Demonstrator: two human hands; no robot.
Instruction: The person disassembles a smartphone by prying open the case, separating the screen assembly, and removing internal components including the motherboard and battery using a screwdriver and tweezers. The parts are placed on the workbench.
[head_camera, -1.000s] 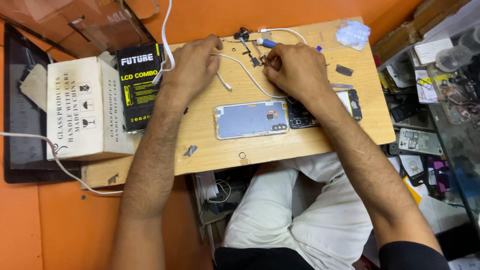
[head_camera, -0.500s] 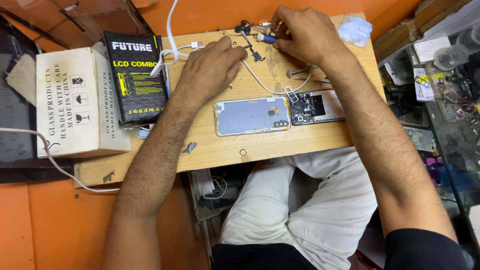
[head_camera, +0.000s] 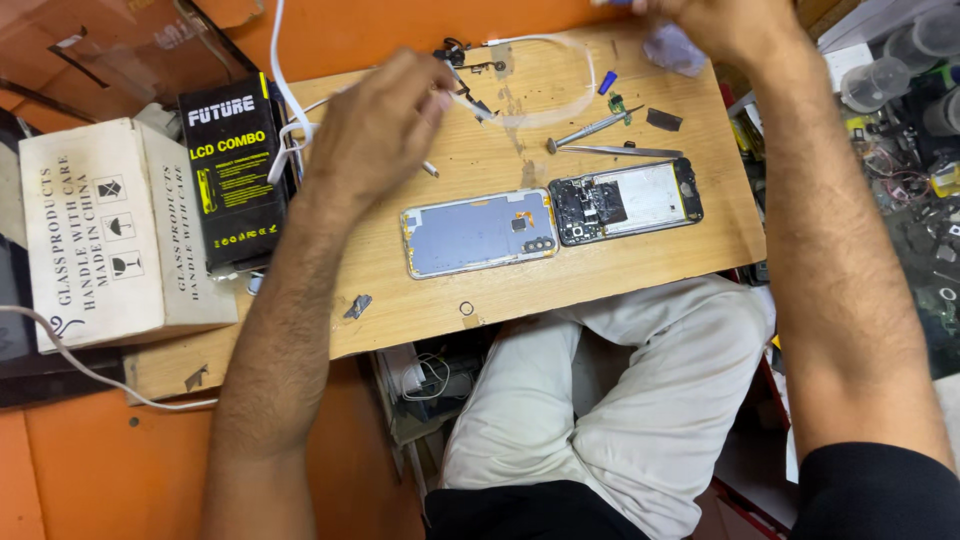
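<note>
My left hand (head_camera: 375, 125) hovers over the desk (head_camera: 640, 265) near its far edge, fingers (head_camera: 432, 100) curled loosely by a white cable (head_camera: 560, 75); whether they grip it, I cannot tell. My right hand (head_camera: 715, 20) is at the far right corner, its fingers cut off from view.

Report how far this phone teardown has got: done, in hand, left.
Done: the phone back cover is off and lies inner side up beside the opened phone body, whose board shows. In hand: the left hand pinches a small part near the white cable; the right hand is at the board's far edge, mostly out of view. Left: screwdriver and tweezers lie idle; the phone remains open.
</note>
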